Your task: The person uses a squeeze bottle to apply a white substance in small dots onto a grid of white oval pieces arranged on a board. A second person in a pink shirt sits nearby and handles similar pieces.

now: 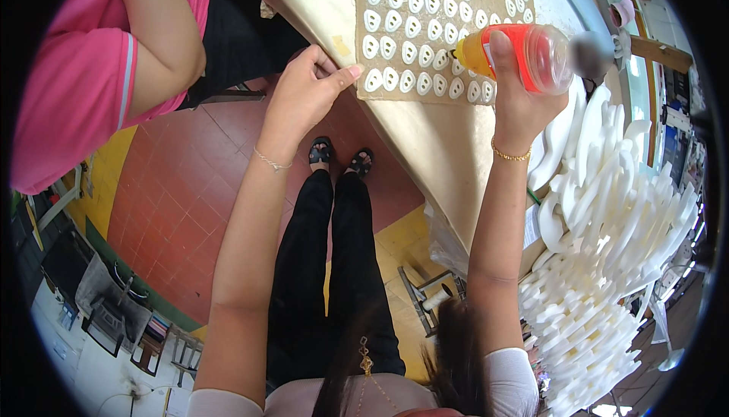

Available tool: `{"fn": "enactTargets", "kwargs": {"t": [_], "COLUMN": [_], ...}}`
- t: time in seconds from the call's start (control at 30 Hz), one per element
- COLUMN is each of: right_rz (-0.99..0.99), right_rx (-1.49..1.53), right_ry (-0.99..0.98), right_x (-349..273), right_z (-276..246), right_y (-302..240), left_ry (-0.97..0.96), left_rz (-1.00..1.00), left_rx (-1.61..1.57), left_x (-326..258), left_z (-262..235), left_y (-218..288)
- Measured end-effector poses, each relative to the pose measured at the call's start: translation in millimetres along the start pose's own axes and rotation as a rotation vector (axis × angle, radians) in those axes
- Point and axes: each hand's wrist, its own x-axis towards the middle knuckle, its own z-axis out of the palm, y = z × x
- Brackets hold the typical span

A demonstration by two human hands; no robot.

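Note:
My right hand grips a clear plastic squeeze bottle with orange liquid and a red label, tipped on its side with the nozzle pointing left over a brown board. The board carries rows of several small white ring-shaped foam pieces. My left hand rests at the board's near left corner, fingers bent, thumb touching the edge. The board lies on a cream-covered table.
A big heap of white foam cut-outs fills the right side. A person in a pink shirt stands at the upper left by the table. My black-trousered legs and sandals are above a red-tiled floor. A metal stool sits below the table.

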Motion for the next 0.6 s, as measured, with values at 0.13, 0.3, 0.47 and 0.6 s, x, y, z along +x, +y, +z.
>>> {"fn": "enactTargets", "kwargs": {"t": [0.13, 0.3, 0.47, 0.6], "right_rz": [0.052, 0.141, 0.075, -0.003], "right_rx": [0.021, 0.081, 0.090, 0.023], "right_ry": [-0.011, 0.057, 0.025, -0.006], "right_x": [-3.5, 5.0, 12.0, 12.6], "right_z": [-6.4, -21.2, -13.1, -9.1], "right_y": [-5.4, -7.9, -9.1, -3.1], "left_ry": [-0.063, -0.074, -0.014, -0.022], "left_rz": [-0.052, -0.047, -0.004, -0.005], "left_rx": [0.070, 0.052, 0.011, 0.009], "left_x": [1.3, 1.3, 0.3, 1.6], "left_z": [-4.3, -4.8, -3.0, -2.8], "left_y": [1.8, 2.2, -1.6, -2.4]}}
